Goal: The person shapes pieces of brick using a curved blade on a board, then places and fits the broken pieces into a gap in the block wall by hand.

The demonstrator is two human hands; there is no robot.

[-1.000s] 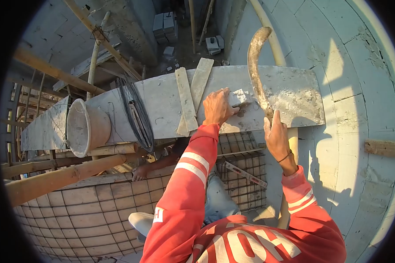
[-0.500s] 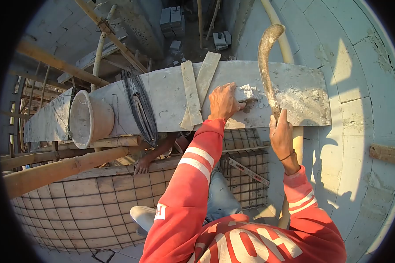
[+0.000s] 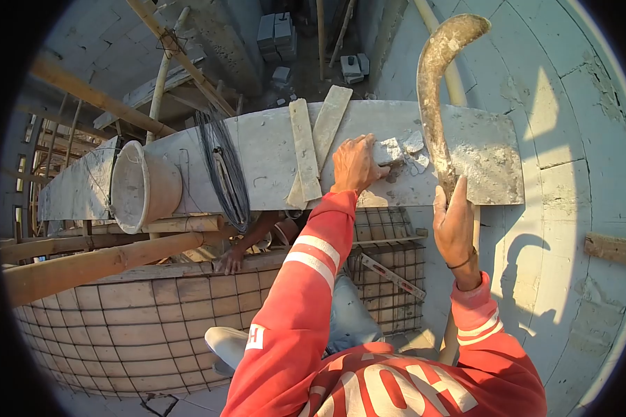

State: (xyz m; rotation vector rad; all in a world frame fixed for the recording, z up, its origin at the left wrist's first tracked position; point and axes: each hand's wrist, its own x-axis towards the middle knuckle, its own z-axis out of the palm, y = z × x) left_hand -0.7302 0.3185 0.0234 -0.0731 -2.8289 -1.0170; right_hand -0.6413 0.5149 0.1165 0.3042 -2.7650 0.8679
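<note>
My left hand [image 3: 356,164] is closed around a small chunk of pale lightweight block [image 3: 388,151], pressing it on the grey scaffold board [image 3: 271,149]. Its right end is broken and rough. Loose flakes [image 3: 416,147] lie just beside that end. In my right hand [image 3: 455,228] is a billhook [image 3: 432,90], a dirty, rusty blade with a hooked tip, held upright over the right part of the board. My fingers cover its handle. White dust and crumbs [image 3: 476,163] are spread under and right of the blade.
Two wooden slats [image 3: 304,149] cross left of my left hand. Further left are a bundle of tie wire [image 3: 219,170] and a bucket [image 3: 146,184]. Below are a rebar grid [image 3: 153,326], a spirit level [image 3: 393,276] and another person's hand [image 3: 229,260]. A block wall [image 3: 563,194] stands right.
The billhook has moved up and to the right with my right hand. Flakes have come off the block chunk and lie at its right. My left hand stays nearly in place.
</note>
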